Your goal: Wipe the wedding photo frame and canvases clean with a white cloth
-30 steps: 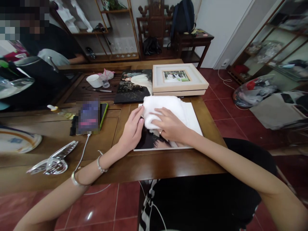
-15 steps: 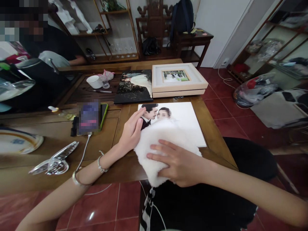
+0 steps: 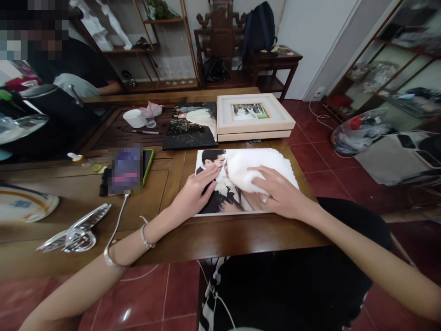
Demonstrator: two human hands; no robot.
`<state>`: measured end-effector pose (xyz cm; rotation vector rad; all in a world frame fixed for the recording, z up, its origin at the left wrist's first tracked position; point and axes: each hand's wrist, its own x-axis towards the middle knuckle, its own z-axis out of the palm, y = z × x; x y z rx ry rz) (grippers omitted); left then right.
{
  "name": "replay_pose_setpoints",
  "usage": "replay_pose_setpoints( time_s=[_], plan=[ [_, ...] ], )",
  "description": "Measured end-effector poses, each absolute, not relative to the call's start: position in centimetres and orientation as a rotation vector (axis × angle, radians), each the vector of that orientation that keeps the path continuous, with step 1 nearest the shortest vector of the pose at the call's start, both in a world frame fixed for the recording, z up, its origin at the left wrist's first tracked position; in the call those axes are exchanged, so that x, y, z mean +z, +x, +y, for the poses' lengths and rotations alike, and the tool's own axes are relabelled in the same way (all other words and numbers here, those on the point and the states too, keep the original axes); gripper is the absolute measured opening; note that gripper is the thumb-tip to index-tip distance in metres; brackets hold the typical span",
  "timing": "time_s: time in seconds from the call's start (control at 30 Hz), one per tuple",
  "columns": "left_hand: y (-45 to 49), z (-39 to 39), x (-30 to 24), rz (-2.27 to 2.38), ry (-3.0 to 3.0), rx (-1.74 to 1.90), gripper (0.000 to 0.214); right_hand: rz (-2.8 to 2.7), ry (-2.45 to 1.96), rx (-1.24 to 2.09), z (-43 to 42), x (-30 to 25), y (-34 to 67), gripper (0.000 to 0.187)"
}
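Observation:
A photo panel (image 3: 213,202) with a couple's wedding portrait lies flat on the wooden table near its front edge. My left hand (image 3: 197,191) rests on the panel's left part with fingers stretched out flat, holding nothing. Over the panel's upper right lies a fluffy white cloth (image 3: 246,172), which hides part of the picture. My right hand (image 3: 280,191) grips this cloth against the panel's surface, its fingers partly bent into it and slightly smeared by motion.
Behind the panel are a dark photo panel (image 3: 191,124) and stacked pale frames (image 3: 257,131). A white cup (image 3: 135,118), a phone with a green case (image 3: 148,163), a dropper bottle (image 3: 91,163) and a silver dragonfly-shaped object (image 3: 77,232) are to the left. A person (image 3: 86,64) sits across.
My right hand has moved the cloth up and away from me, from the panel's near edge to its upper right. More of the portrait's lower part shows. My left hand has shifted slightly right.

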<state>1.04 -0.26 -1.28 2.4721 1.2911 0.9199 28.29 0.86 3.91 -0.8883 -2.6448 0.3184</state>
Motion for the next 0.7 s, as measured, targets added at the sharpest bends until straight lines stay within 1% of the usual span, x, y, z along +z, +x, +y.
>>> replay_pose_setpoints(
  time_s=[0.17,0.33,0.5,0.7],
  plan=[
    [1.3,-0.2,-1.1,1.306,2.466,0.904,0.035,-2.618,-0.949,0.471,5.4,4.7,23.2,0.022],
    [1.4,-0.1,-0.6,1.357,2.47,0.832,0.029,-2.699,-0.687,0.613,8.1,5.0,18.3,0.023],
    [1.1,-0.1,-0.5,1.361,2.482,0.795,0.028,-2.74,-0.748,0.502,7.9,4.8,17.5,0.023],
    [0.7,-0.2,-1.4,1.245,2.452,0.941,0.036,-2.66,-0.852,0.396,7.3,3.8,22.7,0.024]
  ],
)
